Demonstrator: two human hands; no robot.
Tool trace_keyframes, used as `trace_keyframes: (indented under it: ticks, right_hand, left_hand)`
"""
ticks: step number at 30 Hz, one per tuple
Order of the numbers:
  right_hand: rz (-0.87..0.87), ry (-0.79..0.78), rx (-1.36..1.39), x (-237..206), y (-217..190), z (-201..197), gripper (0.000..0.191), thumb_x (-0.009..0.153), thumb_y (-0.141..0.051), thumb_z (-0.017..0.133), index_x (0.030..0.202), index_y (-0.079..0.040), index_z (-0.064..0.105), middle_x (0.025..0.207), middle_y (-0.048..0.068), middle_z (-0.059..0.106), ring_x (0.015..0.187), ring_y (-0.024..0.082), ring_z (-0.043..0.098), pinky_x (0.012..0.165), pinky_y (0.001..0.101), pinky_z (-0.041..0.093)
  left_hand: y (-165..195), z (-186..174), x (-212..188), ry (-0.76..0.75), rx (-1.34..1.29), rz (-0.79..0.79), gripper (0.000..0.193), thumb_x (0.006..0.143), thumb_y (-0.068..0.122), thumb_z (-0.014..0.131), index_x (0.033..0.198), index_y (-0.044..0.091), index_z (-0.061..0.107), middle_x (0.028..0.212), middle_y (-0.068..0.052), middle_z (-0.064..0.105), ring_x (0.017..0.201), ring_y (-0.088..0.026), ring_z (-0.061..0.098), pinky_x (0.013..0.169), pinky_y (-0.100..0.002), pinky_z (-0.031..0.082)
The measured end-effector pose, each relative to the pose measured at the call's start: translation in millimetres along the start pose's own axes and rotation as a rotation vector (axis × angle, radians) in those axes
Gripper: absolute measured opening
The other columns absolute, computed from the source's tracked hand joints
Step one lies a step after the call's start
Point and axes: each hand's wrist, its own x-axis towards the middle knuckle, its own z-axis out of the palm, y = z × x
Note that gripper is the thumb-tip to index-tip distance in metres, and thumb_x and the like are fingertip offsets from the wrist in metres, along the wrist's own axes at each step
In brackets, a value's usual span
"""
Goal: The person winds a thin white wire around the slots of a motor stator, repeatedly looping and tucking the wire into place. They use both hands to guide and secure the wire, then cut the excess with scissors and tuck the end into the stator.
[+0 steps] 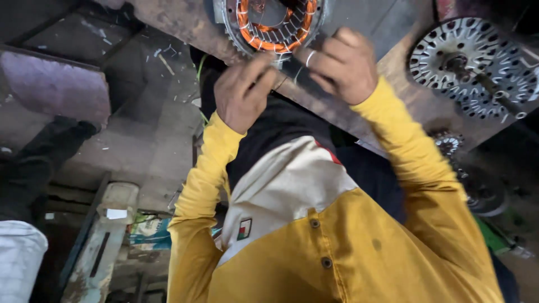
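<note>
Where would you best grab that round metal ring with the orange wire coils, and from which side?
Probably by the toothed metal outer rim of the stator ring, from the near edge where both hands already work: the left hand and right hand. The rim looks rigid and bare, while the orange windings lining the inside look delicate. The far half is out of frame, so the near side is the one I can judge.
</note>
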Motion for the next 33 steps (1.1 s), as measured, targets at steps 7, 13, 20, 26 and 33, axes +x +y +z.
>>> trace_keyframes:
  ticks: [7,13,20,26,33]
  right_hand:
    - [-0.383,-0.156,-0.274,4.9,30.1,-14.3,0.042,0.084,-0.015,0.072,0.126,-0.019,0.078,0.089,-0.004,0.056,0.083,0.015,0.054,0.071,0.0307,0.044]
    - [-0.422,-0.183,-0.286,0.2,37.4,-8.0,0.024,0.082,-0.014,0.073,0.105,-0.020,0.075,0.084,-0.004,0.056,0.078,0.014,0.053,0.067,0.0290,0.044]
    - [0.017,-0.083,-0.248,-0.9,-18.6,-9.8,0.046,0.074,-0.013,0.072,0.120,-0.007,0.077,0.082,0.002,0.057,0.075,0.020,0.055,0.066,0.0329,0.049]
    - [0.509,0.142,0.100,-10.3,-62.8,25.3,0.033,0.103,-0.001,0.073,0.135,-0.007,0.070,0.094,0.008,0.057,0.088,0.026,0.053,0.075,0.0358,0.047]
    - [0.910,0.645,1.873,-24.8,-65.5,100.7,0.020,0.112,-0.010,0.062,0.127,0.002,0.070,0.105,0.001,0.072,0.080,0.006,0.054,0.071,0.0223,0.041]
  left_hand:
    - [-19.0,-24.4,44.7,-0.428,-0.456,-0.021,0.031,0.090,-0.009,0.061,0.117,0.005,0.065,0.116,-0.009,0.070,0.087,-0.026,0.071,0.076,-0.039,0.059]
    - [-20.5,-30.6,46.0,-0.490,-0.236,0.085,0.043,0.087,-0.005,0.065,0.129,0.006,0.065,0.118,-0.018,0.068,0.088,-0.032,0.071,0.073,-0.042,0.059]
    - [-5.6,-40.0,41.6,-0.404,-0.316,-0.103,0.034,0.094,-0.010,0.062,0.126,0.004,0.063,0.116,-0.014,0.067,0.101,-0.035,0.070,0.086,-0.043,0.058]
    - [10.0,-27.9,26.8,-0.162,-0.232,-0.113,0.027,0.097,-0.011,0.062,0.121,0.001,0.060,0.127,-0.014,0.064,0.117,-0.037,0.065,0.097,-0.044,0.056]
    - [11.3,-16.7,15.8,-0.251,0.090,0.097,0.033,0.091,-0.004,0.068,0.123,0.003,0.066,0.125,-0.012,0.061,0.108,-0.033,0.063,0.094,-0.044,0.055]
